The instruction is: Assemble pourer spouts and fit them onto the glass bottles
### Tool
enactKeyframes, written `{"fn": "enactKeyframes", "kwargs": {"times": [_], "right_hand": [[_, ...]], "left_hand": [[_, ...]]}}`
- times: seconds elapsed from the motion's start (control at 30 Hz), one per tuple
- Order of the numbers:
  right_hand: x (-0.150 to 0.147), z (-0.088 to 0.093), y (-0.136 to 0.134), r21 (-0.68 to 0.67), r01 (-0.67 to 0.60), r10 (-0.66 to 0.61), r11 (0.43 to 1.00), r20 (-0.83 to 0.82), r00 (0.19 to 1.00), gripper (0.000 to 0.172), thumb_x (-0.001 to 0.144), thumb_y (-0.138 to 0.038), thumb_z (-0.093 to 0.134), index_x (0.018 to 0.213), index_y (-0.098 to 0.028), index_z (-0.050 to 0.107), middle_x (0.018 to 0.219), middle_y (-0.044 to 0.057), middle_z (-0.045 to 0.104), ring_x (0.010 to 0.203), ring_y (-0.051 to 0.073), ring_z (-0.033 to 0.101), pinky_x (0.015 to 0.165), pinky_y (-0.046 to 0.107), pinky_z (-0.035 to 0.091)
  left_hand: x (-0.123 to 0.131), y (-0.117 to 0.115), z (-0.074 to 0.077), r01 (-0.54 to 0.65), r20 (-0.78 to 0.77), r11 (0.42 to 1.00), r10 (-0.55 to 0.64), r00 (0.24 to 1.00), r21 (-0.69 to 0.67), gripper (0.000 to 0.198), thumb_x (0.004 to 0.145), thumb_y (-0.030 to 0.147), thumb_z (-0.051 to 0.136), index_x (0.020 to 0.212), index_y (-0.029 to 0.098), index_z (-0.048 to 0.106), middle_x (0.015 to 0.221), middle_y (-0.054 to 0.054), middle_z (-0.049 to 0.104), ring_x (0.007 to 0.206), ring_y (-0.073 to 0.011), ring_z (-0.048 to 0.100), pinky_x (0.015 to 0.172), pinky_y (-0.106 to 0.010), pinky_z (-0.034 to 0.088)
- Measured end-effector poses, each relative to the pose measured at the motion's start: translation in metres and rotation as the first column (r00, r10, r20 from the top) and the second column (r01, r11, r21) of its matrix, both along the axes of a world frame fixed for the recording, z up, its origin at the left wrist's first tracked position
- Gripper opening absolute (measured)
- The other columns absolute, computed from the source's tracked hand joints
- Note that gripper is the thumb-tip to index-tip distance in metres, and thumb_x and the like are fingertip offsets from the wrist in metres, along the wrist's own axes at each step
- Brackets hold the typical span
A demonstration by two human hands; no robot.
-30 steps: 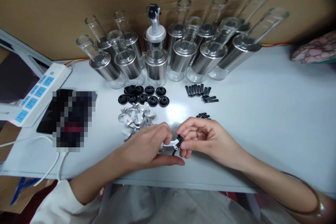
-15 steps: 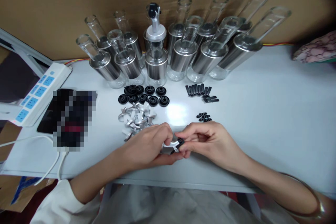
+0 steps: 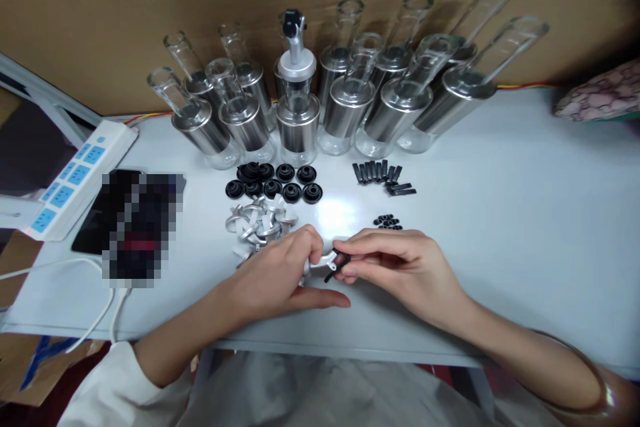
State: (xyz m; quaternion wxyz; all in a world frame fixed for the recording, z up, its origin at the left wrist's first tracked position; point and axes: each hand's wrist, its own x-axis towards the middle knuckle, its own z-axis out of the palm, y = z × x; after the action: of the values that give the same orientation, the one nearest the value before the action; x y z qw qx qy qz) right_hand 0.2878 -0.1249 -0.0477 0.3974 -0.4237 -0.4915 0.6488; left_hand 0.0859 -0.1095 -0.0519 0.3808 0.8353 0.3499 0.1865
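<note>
My left hand (image 3: 280, 270) is closed around a silver pourer spout (image 3: 322, 261), its base mostly hidden by the fingers. The left thumb stretches out below the spout, apart from it. At the spout's tip, my right hand (image 3: 400, 260) pinches a small black flap piece (image 3: 343, 260) between thumb and fingers. A narrow black end of that piece points down and left. Whether it is fixed to the spout I cannot tell. Just behind my left hand lies a pile of silver spouts (image 3: 270, 230). Several small black rings (image 3: 387, 221) lie beyond my right hand.
Glass bottles with metal bands (image 3: 297, 127) stand along the cardboard backing; one carries a finished-looking pourer (image 3: 297, 63). Black stoppers (image 3: 292, 193) and black strips (image 3: 375, 171) lie in front of them. A power strip (image 3: 67, 180) and a partly blurred phone (image 3: 95, 227) are at left.
My left thumb has come away from the black piece and now extends straight. The spout and black piece have shifted slightly up, and the piece shows at a different angle.
</note>
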Motion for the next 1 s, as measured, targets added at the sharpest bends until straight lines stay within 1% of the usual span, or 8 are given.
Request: {"fn": "enactKeyframes", "kwargs": {"times": [0.17, 0.27, 0.37, 0.5, 0.6, 0.67, 0.8, 1.0], "right_hand": [[-0.0009, 0.0011, 0.0025, -0.046, -0.014, 0.013, 0.999, -0.021, 1.000, 0.018, 0.070, -0.023, 0.076, 0.088, -0.022, 0.076, 0.073, 0.003, 0.070, 0.059, 0.013, 0.067, 0.060, 0.024, 0.060], [-0.0018, 0.0018, 0.0037, -0.049, -0.021, 0.020, 0.999, -0.037, 0.999, 0.019, 0.070, -0.021, 0.075, 0.089, -0.023, 0.076, 0.070, 0.001, 0.065, 0.050, 0.008, 0.060, 0.049, 0.019, 0.055], [-0.0023, 0.0023, 0.0042, -0.104, -0.032, 0.027, 0.994, -0.049, 0.998, 0.018, 0.069, -0.021, 0.076, 0.088, -0.022, 0.076, 0.067, -0.001, 0.061, 0.045, 0.005, 0.053, 0.041, 0.016, 0.048], [-0.0020, 0.0028, 0.0047, -0.202, -0.048, 0.038, 0.978, -0.052, 0.998, 0.020, 0.068, -0.028, 0.078, 0.085, -0.017, 0.075, 0.061, -0.001, 0.062, 0.045, 0.006, 0.055, 0.043, 0.019, 0.049], [-0.0012, 0.0024, 0.0055, -0.261, -0.069, 0.058, 0.963, -0.047, 0.997, 0.021, 0.068, -0.028, 0.078, 0.082, -0.014, 0.073, 0.050, -0.003, 0.058, 0.040, 0.005, 0.050, 0.039, 0.018, 0.044], [-0.0005, 0.0021, 0.0062, -0.295, -0.098, 0.080, 0.950, -0.073, 0.994, 0.020, 0.069, -0.028, 0.077, 0.082, -0.014, 0.072, 0.046, -0.004, 0.058, 0.039, 0.005, 0.050, 0.040, 0.017, 0.043], [-0.0001, 0.0031, 0.0073, -0.334, -0.137, 0.101, 0.933, -0.124, 0.987, 0.022, 0.070, -0.030, 0.077, 0.082, -0.014, 0.069, 0.050, -0.002, 0.063, 0.043, 0.008, 0.057, 0.044, 0.019, 0.047], [-0.0015, 0.0036, 0.0067, -0.350, -0.106, 0.075, 0.931, -0.101, 0.992, 0.023, 0.066, -0.031, 0.080, 0.077, -0.014, 0.069, 0.050, -0.002, 0.064, 0.043, 0.008, 0.058, 0.047, 0.019, 0.048]], "left_hand": [[0.0001, 0.0002, -0.0014, 0.014, 0.049, 0.999, -0.016, 0.999, 0.028, 0.040, 0.084, 0.053, 0.055, 0.079, 0.022, 0.030, 0.083, -0.002, 0.052, 0.068, -0.0138, 0.052, 0.060, -0.025, 0.042], [0.0005, 0.0001, -0.0016, 0.018, 0.066, 0.999, -0.020, 0.998, 0.027, 0.040, 0.084, 0.054, 0.053, 0.078, 0.022, 0.030, 0.082, -0.002, 0.052, 0.068, -0.0143, 0.053, 0.059, -0.025, 0.042], [0.0012, 0.0004, -0.0019, 0.015, 0.051, 1.000, -0.015, 0.999, 0.012, 0.040, 0.083, 0.053, 0.055, 0.078, 0.022, 0.031, 0.082, -0.002, 0.053, 0.067, -0.0141, 0.052, 0.059, -0.026, 0.043], [0.0018, 0.0008, -0.0011, 0.020, 0.016, 1.000, -0.020, 1.000, 0.004, 0.039, 0.082, 0.052, 0.058, 0.077, 0.021, 0.034, 0.081, -0.002, 0.053, 0.067, -0.0136, 0.050, 0.060, -0.026, 0.043], [0.0016, 0.0008, 0.0003, 0.038, 0.012, 0.999, -0.038, 0.999, 0.030, 0.038, 0.084, 0.051, 0.055, 0.078, 0.021, 0.034, 0.081, -0.002, 0.053, 0.067, -0.0135, 0.050, 0.061, -0.026, 0.044], [0.0016, 0.0007, 0.0008, 0.045, 0.019, 0.997, -0.046, 0.999, 0.055, 0.037, 0.085, 0.052, 0.053, 0.078, 0.021, 0.033, 0.081, -0.002, 0.052, 0.066, -0.0132, 0.049, 0.060, -0.026, 0.043], [0.0023, 0.0004, -0.0002, 0.041, 0.023, 0.996, -0.043, 0.999, 0.081, 0.037, 0.086, 0.052, 0.052, 0.078, 0.021, 0.033, 0.078, -0.002, 0.052, 0.063, -0.0125, 0.048, 0.058, -0.024, 0.042], [0.0033, 0.0007, -0.0011, 0.064, 0.003, 0.993, -0.065, 0.998, 0.098, 0.035, 0.086, 0.049, 0.054, 0.078, 0.020, 0.036, 0.077, -0.001, 0.052, 0.065, -0.0131, 0.049, 0.060, -0.025, 0.043]]}}
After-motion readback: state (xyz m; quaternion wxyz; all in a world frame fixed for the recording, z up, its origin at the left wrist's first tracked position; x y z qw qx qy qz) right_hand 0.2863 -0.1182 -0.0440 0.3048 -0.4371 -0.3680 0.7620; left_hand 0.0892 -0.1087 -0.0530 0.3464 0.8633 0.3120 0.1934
